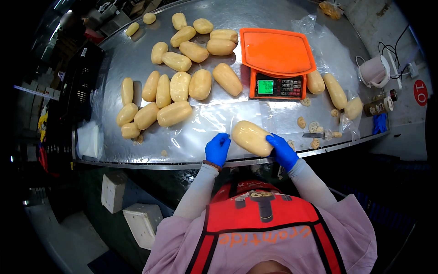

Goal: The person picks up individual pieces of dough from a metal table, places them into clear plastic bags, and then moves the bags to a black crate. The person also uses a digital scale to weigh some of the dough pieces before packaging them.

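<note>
- surface [273, 17]: bare metal, smooth and glossy, streaked with bright reflections;
- held root [251, 138]: smooth, pale skin with a moist-looking gloss;
- other roots [200, 85]: the same smooth, shiny finish, faintly mottled;
- left hand [218, 148] and right hand [284, 152]: fingers covered in thin, rubber-like blue gloves, smooth with a soft sheen;
- clear sheeting [211, 119]: thin plastic, glossy and creased;
- weighing pan [276, 51]: orange, plastic-looking, smooth, low sheen;
- knife blade [314, 135]: smooth metal;
- apron [264, 210]: red cloth, mostly matt;
- shirt [349, 228]: soft pink cloth, matt and creased;
- white boxes [142, 223]: foam-like, matt
</note>
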Tool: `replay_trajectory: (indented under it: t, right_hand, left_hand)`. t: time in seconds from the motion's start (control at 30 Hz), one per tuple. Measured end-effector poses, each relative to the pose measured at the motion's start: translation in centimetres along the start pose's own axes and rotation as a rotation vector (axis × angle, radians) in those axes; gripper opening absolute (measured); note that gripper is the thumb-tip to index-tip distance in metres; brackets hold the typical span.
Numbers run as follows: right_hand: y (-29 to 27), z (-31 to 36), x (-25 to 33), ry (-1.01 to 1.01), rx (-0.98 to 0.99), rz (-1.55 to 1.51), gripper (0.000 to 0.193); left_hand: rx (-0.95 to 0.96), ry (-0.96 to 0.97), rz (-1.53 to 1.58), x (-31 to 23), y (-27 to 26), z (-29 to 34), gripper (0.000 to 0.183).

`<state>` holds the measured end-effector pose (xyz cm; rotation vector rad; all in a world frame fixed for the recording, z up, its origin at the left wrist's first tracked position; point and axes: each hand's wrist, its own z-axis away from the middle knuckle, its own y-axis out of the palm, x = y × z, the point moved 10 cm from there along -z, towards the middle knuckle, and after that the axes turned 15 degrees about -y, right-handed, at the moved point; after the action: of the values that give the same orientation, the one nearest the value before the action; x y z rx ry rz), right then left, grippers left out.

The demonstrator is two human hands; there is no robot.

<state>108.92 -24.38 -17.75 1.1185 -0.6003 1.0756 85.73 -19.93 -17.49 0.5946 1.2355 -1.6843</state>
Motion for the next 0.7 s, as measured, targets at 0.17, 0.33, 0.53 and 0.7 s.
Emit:
replay_trajectory:
  t: [0.17,0.33,0.53,0.7]
  right_hand:
    - [3.8,-0.9,1.3,-0.279,0.172,0.537,0.056]
    - [4.5,-0.6,1.2,-0.209,0.278,0.588,0.056]
    - [2.5,-0.5,-1.6,-0.032,0.000,-0.101,0.057]
    - [5.4,1.2,3.2,-0.341,0.426,0.823,0.070]
  left_hand:
    - [-0.221,0.252,-0.015,-5.4,-3.1,2.5,0.011]
    - [-0.171,0.337,-0.066,-7.9,-2.7,5.0,0.008]
    - [-0.077,0.274,0.032,-9.4,-1.3,5.8,0.009]
    - [-0.062,0.661,-0.160,-14.8,0.2,9.4,0.010]
